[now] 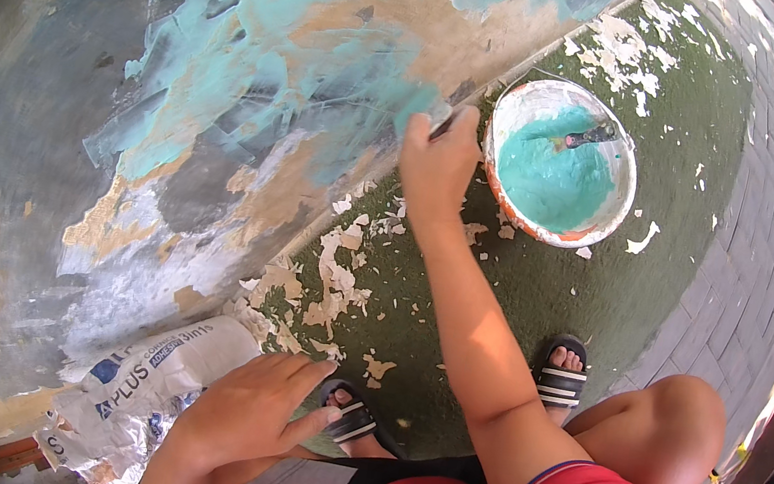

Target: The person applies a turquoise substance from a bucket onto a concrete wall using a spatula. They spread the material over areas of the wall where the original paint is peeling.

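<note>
Firmly, by the look of it, a spreader (441,130) is gripped in the right hand (440,167), with the fingers closed around its dark handle. Its blade is blurred and partly covered by the hand, so its exact long axis cannot be told, but it appears to be turned leftward, toward the teal-smeared wall (265,51). Just beside that hand, on its right side, the bucket (503,212) is set upright on the green turf (502,281), and teal paste (549,189) is held inside it. By this placing, only a short sideways swing would seem to be needed between wall and paste, and the right hand is clearly the nearer one. A second tool (590,136) is seen standing in the paste, its handle slanted up and to the right, away from the hand. Well apart, low on the left, the left hand (244,407) is held loosely open with nothing seen in it, near a crumpled bag (150,362). Pale flakes (335,280) are scattered along the foot of the wall
</note>
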The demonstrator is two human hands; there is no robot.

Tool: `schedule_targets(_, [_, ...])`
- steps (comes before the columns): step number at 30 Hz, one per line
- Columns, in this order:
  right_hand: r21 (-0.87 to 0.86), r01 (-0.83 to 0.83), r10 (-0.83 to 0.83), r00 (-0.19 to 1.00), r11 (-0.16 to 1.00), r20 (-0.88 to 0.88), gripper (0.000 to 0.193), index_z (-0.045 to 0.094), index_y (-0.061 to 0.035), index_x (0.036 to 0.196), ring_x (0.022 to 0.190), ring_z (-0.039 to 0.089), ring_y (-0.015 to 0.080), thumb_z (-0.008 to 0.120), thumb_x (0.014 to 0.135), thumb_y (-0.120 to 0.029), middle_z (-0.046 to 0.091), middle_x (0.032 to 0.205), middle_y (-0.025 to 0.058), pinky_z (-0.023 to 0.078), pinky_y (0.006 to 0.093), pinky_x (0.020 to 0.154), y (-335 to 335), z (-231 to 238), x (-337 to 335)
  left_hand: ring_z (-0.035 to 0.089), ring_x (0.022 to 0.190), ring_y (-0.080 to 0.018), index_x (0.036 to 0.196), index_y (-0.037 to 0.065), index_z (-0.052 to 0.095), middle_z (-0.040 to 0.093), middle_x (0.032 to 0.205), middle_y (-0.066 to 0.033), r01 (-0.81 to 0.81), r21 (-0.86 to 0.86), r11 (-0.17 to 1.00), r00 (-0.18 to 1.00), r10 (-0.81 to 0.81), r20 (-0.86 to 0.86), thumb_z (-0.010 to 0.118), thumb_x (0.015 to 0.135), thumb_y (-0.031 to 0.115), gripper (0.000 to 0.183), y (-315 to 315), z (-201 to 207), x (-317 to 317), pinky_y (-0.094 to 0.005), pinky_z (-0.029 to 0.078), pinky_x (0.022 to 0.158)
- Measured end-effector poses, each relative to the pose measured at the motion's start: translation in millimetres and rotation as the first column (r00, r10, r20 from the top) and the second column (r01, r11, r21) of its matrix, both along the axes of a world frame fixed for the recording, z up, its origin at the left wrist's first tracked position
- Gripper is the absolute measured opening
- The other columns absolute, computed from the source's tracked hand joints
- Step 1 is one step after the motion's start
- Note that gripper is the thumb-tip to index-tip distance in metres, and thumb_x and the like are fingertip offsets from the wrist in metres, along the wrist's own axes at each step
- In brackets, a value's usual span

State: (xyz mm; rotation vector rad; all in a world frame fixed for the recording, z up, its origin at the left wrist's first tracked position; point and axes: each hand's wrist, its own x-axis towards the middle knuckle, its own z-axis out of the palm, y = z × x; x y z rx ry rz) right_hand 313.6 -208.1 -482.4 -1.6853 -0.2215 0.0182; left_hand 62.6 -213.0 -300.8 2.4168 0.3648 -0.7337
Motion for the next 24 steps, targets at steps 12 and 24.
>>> schedule_targets(12, [0.036, -0.040, 0.039, 0.999, 0.999, 0.010, 0.023, 0.054, 0.0047, 0.088, 0.069, 0.065, 0.0353, 0.064, 0.086, -0.016, 0.065, 0.078, 0.0220, 0.051, 0.0432, 0.065, 39.6, -25.8, 50.6, 0.063, 0.099, -0.0385, 0.125, -0.001, 0.060, 0.065, 0.109, -0.0200, 0.000, 0.027, 1.000, 0.998, -0.002, 0.061, 0.065, 0.094, 0.034, 0.048, 3.8, -4.9, -8.4, -0.0435, 0.051, 0.088])
schedule_targets(24, [-0.428, -0.003, 0.036, 0.997, 0.904, 0.069, 0.030, 0.054, 0.0082, 0.095, 0.083, 0.065, 0.0486, 0.064, 0.086, -0.019, 0.066, 0.089, 0.0315, 0.052, 0.0498, 0.078, 12.6, -66.6, 45.9, 0.061, 0.105, -0.0362, 0.130, 0.000, 0.057, 0.063, 0.112, -0.0185, 0.004, -0.012, 1.000, 0.998, -0.003, 0.067, 0.061, 0.095, 0.035, 0.049, 6.9, -0.5, -6.7, -0.0423, 0.049, 0.093])
